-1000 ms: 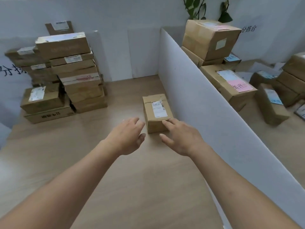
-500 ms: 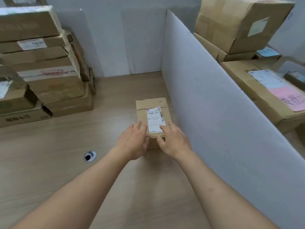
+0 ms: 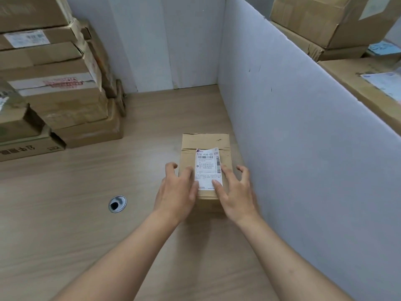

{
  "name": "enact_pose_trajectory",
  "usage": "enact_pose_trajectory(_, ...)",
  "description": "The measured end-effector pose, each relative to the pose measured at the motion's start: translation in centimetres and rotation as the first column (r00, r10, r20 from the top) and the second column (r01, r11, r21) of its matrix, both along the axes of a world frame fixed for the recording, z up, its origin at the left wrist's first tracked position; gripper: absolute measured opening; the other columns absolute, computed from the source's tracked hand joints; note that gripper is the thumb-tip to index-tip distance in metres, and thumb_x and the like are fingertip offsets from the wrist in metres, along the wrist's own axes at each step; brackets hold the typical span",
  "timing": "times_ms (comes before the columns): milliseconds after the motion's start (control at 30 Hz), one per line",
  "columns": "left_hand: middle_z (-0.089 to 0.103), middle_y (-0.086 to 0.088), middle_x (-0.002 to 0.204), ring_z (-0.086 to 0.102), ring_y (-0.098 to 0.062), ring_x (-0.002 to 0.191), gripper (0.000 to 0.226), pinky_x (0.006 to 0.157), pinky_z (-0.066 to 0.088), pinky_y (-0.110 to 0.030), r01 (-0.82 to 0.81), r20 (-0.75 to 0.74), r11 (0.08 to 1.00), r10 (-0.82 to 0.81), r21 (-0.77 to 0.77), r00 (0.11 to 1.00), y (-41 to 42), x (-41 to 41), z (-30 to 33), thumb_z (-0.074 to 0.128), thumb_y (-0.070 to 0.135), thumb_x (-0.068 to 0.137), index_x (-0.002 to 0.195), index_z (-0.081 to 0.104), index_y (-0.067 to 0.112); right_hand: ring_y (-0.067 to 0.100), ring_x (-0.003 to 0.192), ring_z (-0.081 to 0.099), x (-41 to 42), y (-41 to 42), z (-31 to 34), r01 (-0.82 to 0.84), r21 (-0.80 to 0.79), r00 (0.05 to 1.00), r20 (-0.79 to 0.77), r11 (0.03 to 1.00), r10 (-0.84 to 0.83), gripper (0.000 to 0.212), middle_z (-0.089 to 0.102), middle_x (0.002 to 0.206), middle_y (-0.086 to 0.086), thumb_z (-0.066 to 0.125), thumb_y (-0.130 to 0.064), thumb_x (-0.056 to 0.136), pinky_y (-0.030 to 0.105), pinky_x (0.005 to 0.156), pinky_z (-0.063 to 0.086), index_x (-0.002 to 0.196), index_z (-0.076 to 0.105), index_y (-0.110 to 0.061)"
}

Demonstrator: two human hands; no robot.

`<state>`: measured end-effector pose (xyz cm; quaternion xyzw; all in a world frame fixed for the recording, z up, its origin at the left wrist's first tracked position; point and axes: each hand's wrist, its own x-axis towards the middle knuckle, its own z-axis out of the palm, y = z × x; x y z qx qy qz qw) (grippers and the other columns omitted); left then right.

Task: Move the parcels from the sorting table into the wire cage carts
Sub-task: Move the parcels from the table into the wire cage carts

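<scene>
Head view: both hands closer than second ago, now on small box on worktop, just beside white divider. Left hand and right hand spread, fingers flat on top, not yet curled round sides. Lift likely next. Label read "516 438-00 030".

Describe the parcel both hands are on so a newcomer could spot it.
Follow the grey divider wall down to the wooden table. Beside its base lies a small brown box, alone, apart from the stacked boxes on the left, a white shipping label on top.
</scene>
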<state>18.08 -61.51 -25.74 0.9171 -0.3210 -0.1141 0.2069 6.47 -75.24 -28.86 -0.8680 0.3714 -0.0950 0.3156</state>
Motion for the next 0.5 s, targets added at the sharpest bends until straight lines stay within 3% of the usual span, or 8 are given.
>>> enact_pose_trajectory(67, 0.019, -0.009, 0.159, 0.057, -0.036, 0.123, 0.048, 0.102, 0.047, -0.04, -0.002, -0.121, 0.998, -0.005, -0.061, 0.993, 0.3, 0.1, -0.5, 0.052, 0.038, 0.104, 0.151, 0.04, 0.034, 0.029, 0.14, 0.042, -0.2, 0.2, -0.5, -0.025, 0.117, 0.999, 0.031, 0.993, 0.022, 0.059, 0.031, 0.156, 0.005, 0.048, -0.052, 0.104, 0.04, 0.11, 0.04, 0.16, 0.028, -0.043)
enact_pose_trajectory(133, 0.029, -0.007, 0.156, 0.049, -0.028, 0.135, 0.056, 0.108, 0.036, -0.028, 0.01, -0.266, 0.988, -0.051, -0.153, 0.962, 0.4, 0.1, -0.9, 0.05, 0.033, 0.106, 0.158, 0.029, 0.036, 0.027, 0.138, 0.045, -0.2, 0.7, -0.7, -0.048, 0.191, 0.997, 0.072, 0.98, 0.035, 0.063, 0.039, 0.152, 0.007, 0.045, -0.046, 0.108, 0.035, 0.11, 0.037, 0.164, 0.018, -0.04)
enact_pose_trajectory(267, 0.039, -0.003, 0.141, 0.051, -0.016, 0.12, 0.06, 0.1, 0.03, -0.019, 0.011, -0.331, 0.982, -0.073, -0.188, 0.941, 1.3, -0.5, -0.7, 0.047, 0.028, 0.108, 0.159, 0.023, 0.045, 0.025, 0.133, 0.047, -0.7, 2.0, 0.1, -0.071, 0.175, 0.995, 0.086, 0.982, 0.057, 0.065, 0.042, 0.149, 0.005, 0.042, -0.043, 0.108, 0.037, 0.107, 0.041, 0.162, 0.006, -0.048)
enact_pose_trajectory(333, 0.038, 0.0, 0.137, 0.049, -0.012, 0.119, 0.057, 0.102, 0.03, -0.017, 0.03, -0.327, 0.981, -0.094, -0.194, 0.94, 2.2, -0.8, -0.1, 0.046, 0.028, 0.108, 0.158, 0.027, 0.049, 0.025, 0.127, 0.051, -1.2, 2.7, 0.8, -0.08, 0.175, 0.995, 0.08, 0.981, 0.067, 0.061, 0.045, 0.141, 0.006, 0.041, -0.043, 0.109, 0.035, 0.104, 0.042, 0.159, 0.009, -0.056)
enact_pose_trajectory(400, 0.037, 0.002, 0.136, 0.05, -0.01, 0.12, 0.052, 0.104, 0.031, -0.017, 0.039, -0.317, 0.979, -0.102, -0.199, 0.943, 3.2, -0.9, 0.9, 0.046, 0.028, 0.108, 0.155, 0.036, 0.049, 0.023, 0.13, 0.05, -1.7, 3.6, 1.9, -0.089, 0.18, 0.992, 0.099, 0.98, 0.072, 0.055, 0.045, 0.138, 0.006, 0.042, -0.04, 0.109, 0.023, 0.104, 0.035, 0.159, 0.022, -0.051)
enact_pose_trajectory(500, 0.038, 0.0, 0.132, 0.055, -0.021, 0.121, 0.048, 0.106, 0.04, -0.027, 0.054, -0.276, 0.984, -0.099, -0.169, 0.956, 4.9, -1.1, 3.2, 0.046, 0.033, 0.107, 0.152, 0.042, 0.049, 0.02, 0.133, 0.046, -2.2, 5.2, 4.2, -0.1, 0.177, 0.99, 0.12, 0.979, 0.079, 0.051, 0.044, 0.14, 0.007, 0.042, -0.037, 0.11, 0.013, 0.097, 0.026, 0.159, 0.031, -0.044)
